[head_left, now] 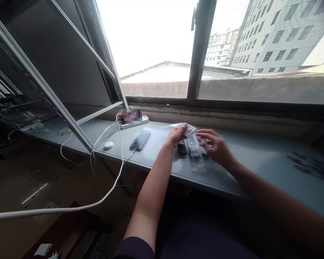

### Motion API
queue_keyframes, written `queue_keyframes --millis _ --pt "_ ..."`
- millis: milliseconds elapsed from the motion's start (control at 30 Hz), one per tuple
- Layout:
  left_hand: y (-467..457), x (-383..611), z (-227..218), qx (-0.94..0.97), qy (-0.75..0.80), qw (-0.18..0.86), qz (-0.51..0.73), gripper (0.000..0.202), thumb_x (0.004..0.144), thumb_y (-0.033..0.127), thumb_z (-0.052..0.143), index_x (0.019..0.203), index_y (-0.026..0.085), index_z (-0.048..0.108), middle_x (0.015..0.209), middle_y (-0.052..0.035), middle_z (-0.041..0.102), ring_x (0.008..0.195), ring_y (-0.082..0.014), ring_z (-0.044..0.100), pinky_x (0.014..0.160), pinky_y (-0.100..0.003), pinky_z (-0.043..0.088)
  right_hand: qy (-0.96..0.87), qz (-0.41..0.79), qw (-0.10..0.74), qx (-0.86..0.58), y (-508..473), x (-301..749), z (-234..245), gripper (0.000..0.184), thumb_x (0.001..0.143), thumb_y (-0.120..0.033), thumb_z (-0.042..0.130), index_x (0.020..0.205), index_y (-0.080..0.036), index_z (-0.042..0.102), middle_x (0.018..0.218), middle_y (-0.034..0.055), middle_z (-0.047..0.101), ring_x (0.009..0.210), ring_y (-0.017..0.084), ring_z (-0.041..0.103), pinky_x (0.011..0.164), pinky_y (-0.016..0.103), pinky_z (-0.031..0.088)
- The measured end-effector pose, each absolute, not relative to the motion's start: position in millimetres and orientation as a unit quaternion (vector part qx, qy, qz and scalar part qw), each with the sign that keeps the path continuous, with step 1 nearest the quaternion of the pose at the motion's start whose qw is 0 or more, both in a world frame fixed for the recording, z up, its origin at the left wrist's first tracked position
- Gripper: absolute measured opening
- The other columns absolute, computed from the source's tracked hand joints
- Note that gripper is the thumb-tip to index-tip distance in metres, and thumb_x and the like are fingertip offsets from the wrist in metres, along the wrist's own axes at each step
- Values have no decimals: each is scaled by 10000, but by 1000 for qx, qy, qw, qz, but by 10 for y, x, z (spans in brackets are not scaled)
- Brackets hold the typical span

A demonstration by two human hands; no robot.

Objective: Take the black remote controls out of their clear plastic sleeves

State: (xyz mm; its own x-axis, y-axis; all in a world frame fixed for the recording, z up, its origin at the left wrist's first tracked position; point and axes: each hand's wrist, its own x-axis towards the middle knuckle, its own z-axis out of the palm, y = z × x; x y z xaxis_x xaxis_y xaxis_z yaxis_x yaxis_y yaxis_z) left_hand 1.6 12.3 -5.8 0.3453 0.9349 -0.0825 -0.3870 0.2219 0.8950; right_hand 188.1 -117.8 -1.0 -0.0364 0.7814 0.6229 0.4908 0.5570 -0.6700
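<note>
My left hand (176, 136) is closed on the edge of a clear plastic bag (190, 130), held just above the table. Beside it on the right, my right hand (216, 146) has its fingers bent and apart, with the tips close to the bag; whether they touch it is hard to see. Under the hands lies a black remote control (182, 148) with buttons. Right of the remote, more crinkled clear plastic packaging (196, 153) covers a pale long shape I cannot make out clearly.
The long grey table (156, 154) runs below a window. Left of my hands lie a phone-like device (140, 141) on a cable, a white round object (108, 145) and a power strip (135, 122). A white cable (116, 180) crosses the front. Dark slender items (313, 165) lie far right.
</note>
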Motion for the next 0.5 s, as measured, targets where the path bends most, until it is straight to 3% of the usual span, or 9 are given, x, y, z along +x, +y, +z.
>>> queue_keyframes --millis 200,333,500 --pt "82 21 -65 442 307 716 445 295 952 420 977 976 150 858 963 -73 847 917 -166 788 1067 -370 666 -769 58 450 -451 -1176 1868 -27 403 1138 -436 671 1462 -286 856 1544 125 798 1441 404 750 1262 621 605" --pt "59 15 -62 467 269 724 431 352 860 400 1046 1018 132 882 1039 -99 867 980 -185 800 1068 -370 659 -769 27 438 -465 -1131 1876 -83 416 1110 -436 686 1443 -255 856 1531 142 803 1454 423 736 1265 624 590" --pt "100 6 -54 439 293 703 477 276 901 377 1007 1039 169 889 1053 -76 868 967 -177 794 999 -324 659 -767 1 463 -445 -1191 1857 -21 399 1147 -410 670 1488 -276 829 1552 140 787 1456 401 727 1262 627 584"
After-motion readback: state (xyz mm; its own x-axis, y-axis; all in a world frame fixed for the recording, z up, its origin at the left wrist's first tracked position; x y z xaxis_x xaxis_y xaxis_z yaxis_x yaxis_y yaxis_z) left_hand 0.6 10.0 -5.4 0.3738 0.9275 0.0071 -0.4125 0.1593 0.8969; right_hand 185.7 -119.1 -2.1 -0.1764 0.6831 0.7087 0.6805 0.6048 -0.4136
